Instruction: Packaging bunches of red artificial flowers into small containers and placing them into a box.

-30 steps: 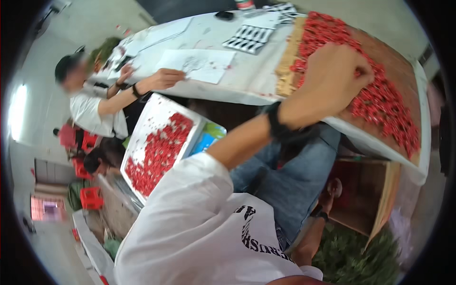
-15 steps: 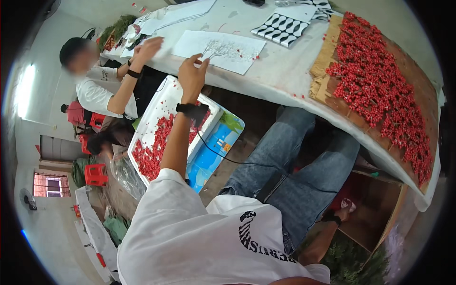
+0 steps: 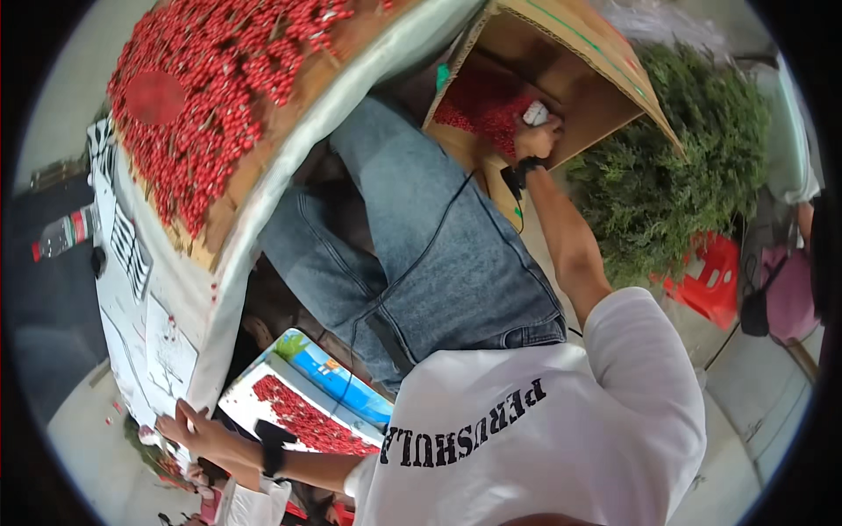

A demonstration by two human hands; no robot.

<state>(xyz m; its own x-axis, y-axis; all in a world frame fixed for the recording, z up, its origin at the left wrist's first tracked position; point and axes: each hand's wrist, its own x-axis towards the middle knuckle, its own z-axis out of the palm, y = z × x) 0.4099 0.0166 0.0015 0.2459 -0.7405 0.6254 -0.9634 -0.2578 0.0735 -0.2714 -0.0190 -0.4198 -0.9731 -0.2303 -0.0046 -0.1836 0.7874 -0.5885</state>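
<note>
My right hand (image 3: 537,138) reaches into an open cardboard box (image 3: 605,53) on my right. Its fingers close round a small white object whose kind I cannot make out (image 3: 534,113). Red berries (image 3: 487,123) lie in the box beside that hand. On my left, my left hand (image 3: 195,431) is at the edge of the white-covered table, its fingers bent together. Thin pale stems (image 3: 165,379) run over a white sheet (image 3: 171,346) to its fingertips and seem pinched there. Both wrists wear dark bands, and a black cord crosses my lap.
Red berry sprigs cover a brown board (image 3: 232,197) on the table. A white tray of loose berries (image 3: 303,419) stands by my left forearm. Green foliage (image 3: 671,158) and a red stool (image 3: 709,279) are beyond the box. A person in white (image 3: 254,504) is past the tray.
The view has swung to the right, bringing the box's inside and its berries into sight. My right hand is now deeper in the box; my left stays by the sheet.
</note>
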